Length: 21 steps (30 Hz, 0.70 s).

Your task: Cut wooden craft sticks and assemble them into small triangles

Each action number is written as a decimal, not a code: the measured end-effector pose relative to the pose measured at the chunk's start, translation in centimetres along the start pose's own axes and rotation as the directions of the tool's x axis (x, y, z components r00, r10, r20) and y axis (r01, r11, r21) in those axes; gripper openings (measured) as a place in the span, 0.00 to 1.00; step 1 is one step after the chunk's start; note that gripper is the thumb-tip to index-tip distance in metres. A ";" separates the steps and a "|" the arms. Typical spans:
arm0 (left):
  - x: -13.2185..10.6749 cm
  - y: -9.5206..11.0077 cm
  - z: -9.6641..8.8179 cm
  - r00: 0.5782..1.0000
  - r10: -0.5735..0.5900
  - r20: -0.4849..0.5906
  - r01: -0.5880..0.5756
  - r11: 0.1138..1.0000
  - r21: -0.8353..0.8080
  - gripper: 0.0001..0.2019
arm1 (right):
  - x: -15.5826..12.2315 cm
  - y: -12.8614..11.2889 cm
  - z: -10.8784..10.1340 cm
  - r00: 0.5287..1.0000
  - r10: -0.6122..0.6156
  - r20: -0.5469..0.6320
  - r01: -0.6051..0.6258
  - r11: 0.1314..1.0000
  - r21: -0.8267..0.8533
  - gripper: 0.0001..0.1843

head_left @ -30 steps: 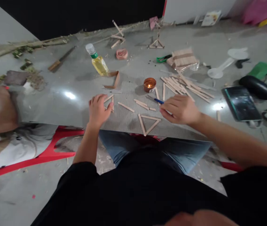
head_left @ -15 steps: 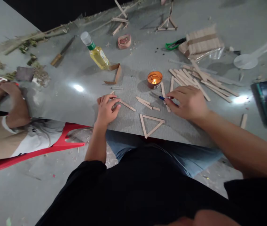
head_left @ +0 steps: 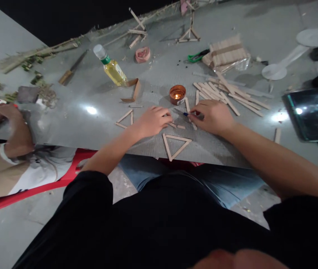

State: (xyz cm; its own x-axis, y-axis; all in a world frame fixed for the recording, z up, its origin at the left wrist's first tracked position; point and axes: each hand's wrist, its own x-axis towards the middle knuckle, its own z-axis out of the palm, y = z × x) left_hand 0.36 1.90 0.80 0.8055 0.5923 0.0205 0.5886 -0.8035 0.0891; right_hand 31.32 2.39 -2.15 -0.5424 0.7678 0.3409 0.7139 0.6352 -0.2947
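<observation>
My right hand [head_left: 211, 116] grips a small craft knife [head_left: 185, 114] with a blue handle, its thin blade pointing left, below a lit candle in a copper-coloured tin [head_left: 177, 98]. Under the knife lies a wooden craft stick [head_left: 187, 106]. My left hand [head_left: 153, 121] hovers low over short stick pieces, fingers bent but apart, partly covering them; one short offcut [head_left: 180, 127] shows beside it. Closer to me is a triangle of craft sticks [head_left: 167, 147]. Another stick triangle [head_left: 131, 117] rests left of my left hand.
Loose craft sticks [head_left: 233, 104] lie right of the candle, with a bundled pack [head_left: 228, 52] behind. An oil bottle [head_left: 114, 73], a bent brown strip [head_left: 136, 90], a knife [head_left: 68, 76] and a phone [head_left: 311, 114] are around. Another person's hands [head_left: 6, 109] are at far left.
My left hand has moved right, from the left stick triangle to the short stick pieces, uncovering that triangle. My right hand still holds the craft knife near the candle. The view has shifted slightly.
</observation>
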 end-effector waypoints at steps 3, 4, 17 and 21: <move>2.6 -1.7 0.4 0.995 0.089 0.042 -0.087 0.995 -0.039 0.06 | -0.1 0.2 -0.2 1.000 -0.021 0.017 0.021 1.000 0.010 0.20; 3.0 -2.1 0.6 0.994 0.104 0.042 -0.101 0.993 -0.057 0.06 | -0.1 0.2 -0.4 0.999 -0.026 0.019 0.026 1.000 0.011 0.20; -0.2 -5.7 -1.7 0.968 -0.184 -0.169 0.126 0.944 -0.307 0.07 | -1.7 -0.2 -0.2 0.976 -0.179 -0.121 0.197 0.968 0.154 0.06; -2.5 -7.2 -5.3 0.916 -0.398 0.050 0.392 0.862 -0.320 0.08 | -1.9 0.2 -0.1 0.955 -0.258 -0.144 0.285 0.934 0.215 0.09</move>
State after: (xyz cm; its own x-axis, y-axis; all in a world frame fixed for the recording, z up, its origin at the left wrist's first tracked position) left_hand -6.22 6.55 5.39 0.5069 0.8594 -0.0667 0.8014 -0.4413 0.4037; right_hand 32.53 1.10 -2.81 -0.6383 0.5578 0.5305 0.4171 0.8298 -0.3706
